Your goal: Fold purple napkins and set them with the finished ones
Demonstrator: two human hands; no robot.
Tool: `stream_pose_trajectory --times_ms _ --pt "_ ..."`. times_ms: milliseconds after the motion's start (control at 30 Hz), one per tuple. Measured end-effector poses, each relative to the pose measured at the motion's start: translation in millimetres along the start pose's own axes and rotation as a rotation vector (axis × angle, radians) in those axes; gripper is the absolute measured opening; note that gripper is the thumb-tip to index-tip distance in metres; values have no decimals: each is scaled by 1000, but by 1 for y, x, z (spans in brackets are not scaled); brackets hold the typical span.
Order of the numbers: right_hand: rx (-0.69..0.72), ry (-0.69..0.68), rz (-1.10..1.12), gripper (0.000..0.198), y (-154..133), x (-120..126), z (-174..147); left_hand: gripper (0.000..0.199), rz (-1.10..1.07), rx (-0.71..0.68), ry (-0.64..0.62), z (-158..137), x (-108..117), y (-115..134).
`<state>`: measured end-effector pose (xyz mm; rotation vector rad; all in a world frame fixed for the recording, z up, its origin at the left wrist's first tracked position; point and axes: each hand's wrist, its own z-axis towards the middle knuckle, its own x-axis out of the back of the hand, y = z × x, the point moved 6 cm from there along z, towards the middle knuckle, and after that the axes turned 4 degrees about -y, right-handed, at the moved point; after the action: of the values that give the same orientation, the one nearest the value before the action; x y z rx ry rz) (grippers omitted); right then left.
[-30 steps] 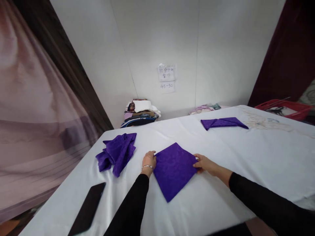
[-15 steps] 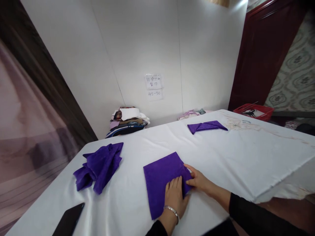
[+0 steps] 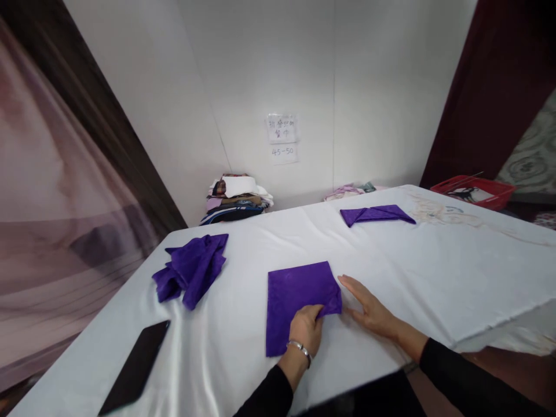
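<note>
A folded purple cloth napkin (image 3: 295, 289) lies flat on the white tablecloth in front of me, its right part bent and creased. My left hand (image 3: 307, 329), with a silver bracelet at the wrist, pinches the napkin's lower right edge. Just right of that edge is my right hand (image 3: 367, 308), fingers stretched out and thumb apart, holding nothing. A crumpled purple cloth (image 3: 193, 267) rests to the left. Farther back on the right lies another purple napkin (image 3: 377, 214), folded into a long band.
A black phone or tablet (image 3: 135, 368) lies near the table's left edge. Behind the table (image 3: 243, 260) sits a pile of folded clothes (image 3: 238, 197). A red basket (image 3: 475, 191) stands at the far right. Paper notes (image 3: 282, 136) hang on the wall; a pinkish curtain (image 3: 65, 202) borders the left.
My left hand has gone from lying flat on the napkin to pinching its edge. The right hand has let go and moved slightly off. The napkin has turned a little, and the view has shifted.
</note>
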<state>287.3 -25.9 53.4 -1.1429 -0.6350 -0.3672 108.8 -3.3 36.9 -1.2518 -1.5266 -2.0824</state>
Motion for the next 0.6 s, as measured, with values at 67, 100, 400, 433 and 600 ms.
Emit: stream_pose_trajectory --times_ms 67,100,400,433,600 --pt "60 -64 -75 62 -3 -7 6 33 -3 -18 -6 -2 0 4" --pt "83 -87 -84 60 -5 -11 11 32 -5 -27 -10 -3 0 6" --pt "-49 -331 166 16 -13 -32 50 30 -174 89 13 -18 10 1" --pt "-65 -353 193 16 -14 -33 56 33 -190 130 31 -21 13 -2" --pt "-101 -425 174 17 -13 -46 103 57 -193 339 103 -39 27 -28"
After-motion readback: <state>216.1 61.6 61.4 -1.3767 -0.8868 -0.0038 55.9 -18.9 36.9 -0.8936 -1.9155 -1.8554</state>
